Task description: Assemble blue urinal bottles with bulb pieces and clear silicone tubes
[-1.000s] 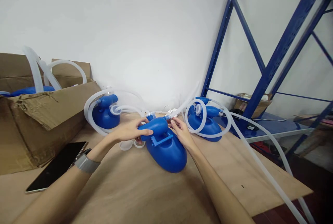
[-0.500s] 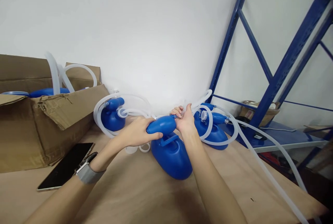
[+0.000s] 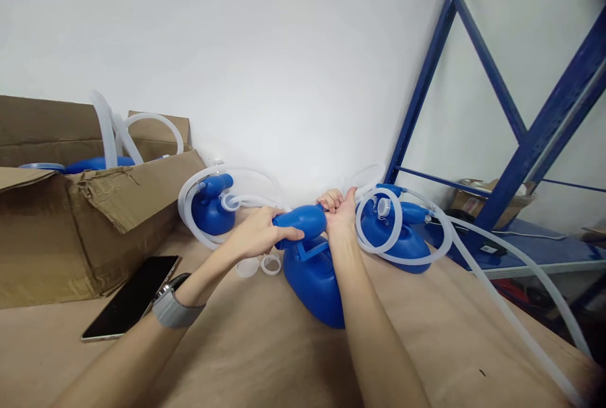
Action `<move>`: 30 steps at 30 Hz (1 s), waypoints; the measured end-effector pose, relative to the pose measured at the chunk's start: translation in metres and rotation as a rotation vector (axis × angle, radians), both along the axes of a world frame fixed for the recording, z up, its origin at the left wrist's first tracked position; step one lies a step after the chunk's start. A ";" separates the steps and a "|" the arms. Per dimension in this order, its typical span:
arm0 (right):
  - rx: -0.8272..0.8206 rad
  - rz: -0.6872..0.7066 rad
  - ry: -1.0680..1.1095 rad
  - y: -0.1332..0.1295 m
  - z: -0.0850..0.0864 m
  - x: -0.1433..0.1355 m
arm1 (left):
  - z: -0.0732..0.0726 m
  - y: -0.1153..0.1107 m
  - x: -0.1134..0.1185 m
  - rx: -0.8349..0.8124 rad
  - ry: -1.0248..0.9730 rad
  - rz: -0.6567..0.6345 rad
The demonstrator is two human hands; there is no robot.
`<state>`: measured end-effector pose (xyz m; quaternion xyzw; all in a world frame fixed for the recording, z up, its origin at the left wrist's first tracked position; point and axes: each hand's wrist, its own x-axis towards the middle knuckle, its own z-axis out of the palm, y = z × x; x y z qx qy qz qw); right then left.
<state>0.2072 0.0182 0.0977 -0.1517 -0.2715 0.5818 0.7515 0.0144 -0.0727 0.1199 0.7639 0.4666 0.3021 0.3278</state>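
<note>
R hand (image 3: 339, 211) went from fingertip pinch to curled fingers, thumb up, at 3 o'clk end of blue plastic bottle's (image 3: 313, 288) neck (image 3: 307, 220), prob. now forcing the joint (hold hidden, can't tell), L hand (image 3: 258, 231) gripping neck's 9 o'clk end, body at 6 o'clk on brown counter (image 3: 246, 364).
</note>
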 end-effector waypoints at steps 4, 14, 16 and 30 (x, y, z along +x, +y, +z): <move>0.032 0.009 -0.016 -0.002 0.002 0.002 | -0.002 0.004 -0.005 -0.109 -0.099 -0.049; 0.182 -0.025 0.212 -0.020 0.014 0.049 | -0.003 0.008 -0.015 -0.587 -0.446 -0.165; 0.240 -0.112 0.285 -0.019 0.010 0.080 | 0.005 0.005 -0.031 -0.599 -0.445 -0.123; -0.178 -0.037 -0.399 0.006 -0.016 0.067 | 0.005 0.020 -0.086 -0.400 0.533 0.084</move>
